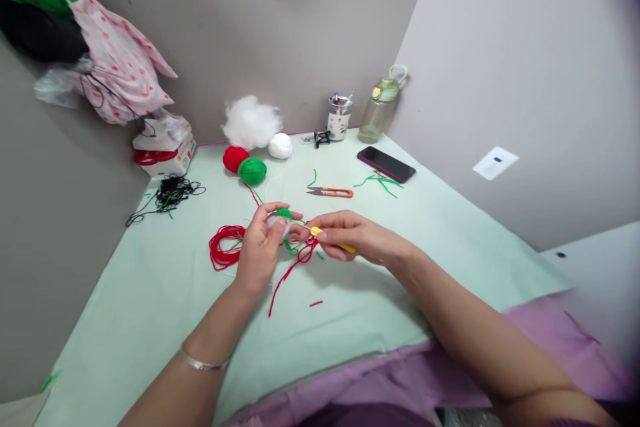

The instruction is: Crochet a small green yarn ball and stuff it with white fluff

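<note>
My left hand [260, 243] is closed around a small white and green crocheted piece [281, 217] held above the pale green table [150, 293]. My right hand [350, 235] pinches a yellow-handled crochet hook [334, 241] right beside that piece. Red yarn [295, 265] hangs from between the hands and trails onto the table. A loose coil of red yarn [226, 247] lies just left of my left hand.
Behind the hands lie orange thread snips [331, 192], green [252, 171], red [235, 158] and white [280, 145] yarn balls, white stuffing [251, 121], a pen cup [339, 117], a bottle [381, 105], a phone [386, 164] and tangled black thread [170, 192]. A box [167, 153] stands at the back left.
</note>
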Demonstrator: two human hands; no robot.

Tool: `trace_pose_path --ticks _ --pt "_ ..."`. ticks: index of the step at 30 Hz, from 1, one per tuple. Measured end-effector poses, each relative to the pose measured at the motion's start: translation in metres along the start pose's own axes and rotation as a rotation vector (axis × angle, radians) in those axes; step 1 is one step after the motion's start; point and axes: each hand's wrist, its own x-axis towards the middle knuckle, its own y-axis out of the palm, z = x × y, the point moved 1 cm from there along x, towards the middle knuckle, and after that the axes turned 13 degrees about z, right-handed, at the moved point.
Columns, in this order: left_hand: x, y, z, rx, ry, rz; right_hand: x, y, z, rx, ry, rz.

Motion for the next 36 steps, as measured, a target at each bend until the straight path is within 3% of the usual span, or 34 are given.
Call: trace_pose_path --ticks 17,22,29,31,34,36 --pt "-0.002 0.006 0.004 0.195 0.062 -0.055 0.018 0.000 -0.017 0.515 -0.076 0.026" --pt "0.001 0.003 0.002 0.226 0.033 -0.089 0.016 0.010 -0.012 0.309 -0.087 -0.089" --pt "0.004 0.001 0.001 0.204 0.009 -0.090 0.014 0.046 -0.006 -0.383 -0.114 -0.331" --pt "0.003 0.001 0.000 0.183 0.018 -0.091 0.015 0.048 -0.008 -0.453 -0.108 -0.361" --pt "0.001 0.000 0.000 0.153 0.044 -0.095 0.018 0.040 -0.012 -0.184 -0.129 -0.259" --pt "0.001 0.000 0.002 0.131 0.064 -0.091 0.020 0.035 -0.015 0.120 -0.125 -0.078"
